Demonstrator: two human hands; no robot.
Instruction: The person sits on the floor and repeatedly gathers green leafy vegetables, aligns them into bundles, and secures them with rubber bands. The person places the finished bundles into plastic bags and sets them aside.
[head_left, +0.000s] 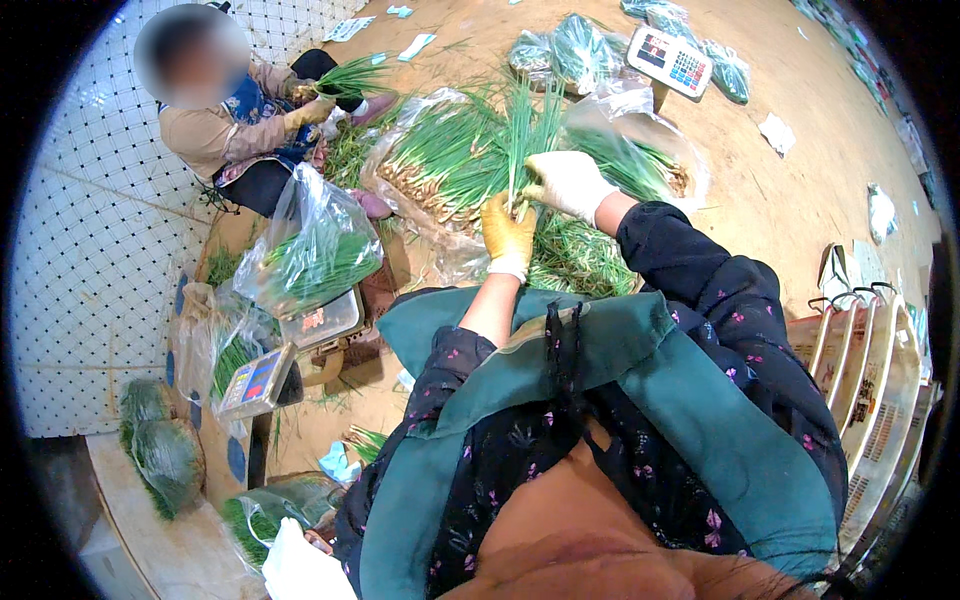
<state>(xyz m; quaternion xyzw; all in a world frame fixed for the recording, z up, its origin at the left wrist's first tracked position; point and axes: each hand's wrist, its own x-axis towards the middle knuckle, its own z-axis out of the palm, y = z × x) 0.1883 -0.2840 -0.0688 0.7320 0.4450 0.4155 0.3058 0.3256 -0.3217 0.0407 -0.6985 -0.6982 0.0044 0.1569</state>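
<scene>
My left hand (508, 232), in a yellow-coated work glove, is closed around the pale lower stems of a few green onions (516, 142), whose green leaves point away from me. Just right of it, my right hand (574, 184), in a whitish glove, has its fingertips at the same stems; whether it grips them I cannot tell. Beyond and to the left, a large heap of green onions (442, 157) lies on open clear plastic. More green onions (637, 161) lie in a clear bag at the right. Loose green trimmings (581, 255) are heaped below my hands.
A co-worker (232, 135) sits at the upper left, holding green onions. A bagged bunch (322, 262) rests on a scale (326, 319) at the left. Another digital scale (670, 64) and filled bags (581, 52) stand beyond the heap. Stacked plastic baskets (862, 375) are at the right.
</scene>
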